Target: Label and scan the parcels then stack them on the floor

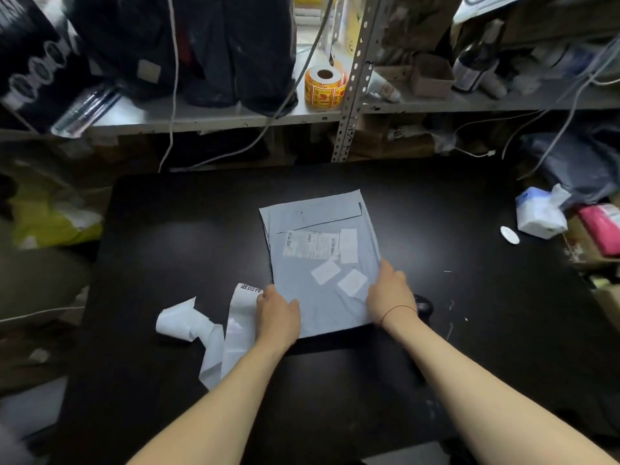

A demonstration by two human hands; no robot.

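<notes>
Your pale grey, flat plastic mailer parcel [322, 297] lies on the black worktop [469, 297] between both grips. Left grip [278, 317] curls onto its near-left edge. Right grip [391, 295] pinches its right edge, thumb on top. Judged light, limp and slippery, so it will sag. Hold opposite edges.

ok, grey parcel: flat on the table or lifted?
Looks flat: grey parcel lies on the black table, labels up; left hand and right hand hold its side edges.

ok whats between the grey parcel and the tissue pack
Head view: bare black table, plus a small white oval disc just before the tissue pack.
</notes>
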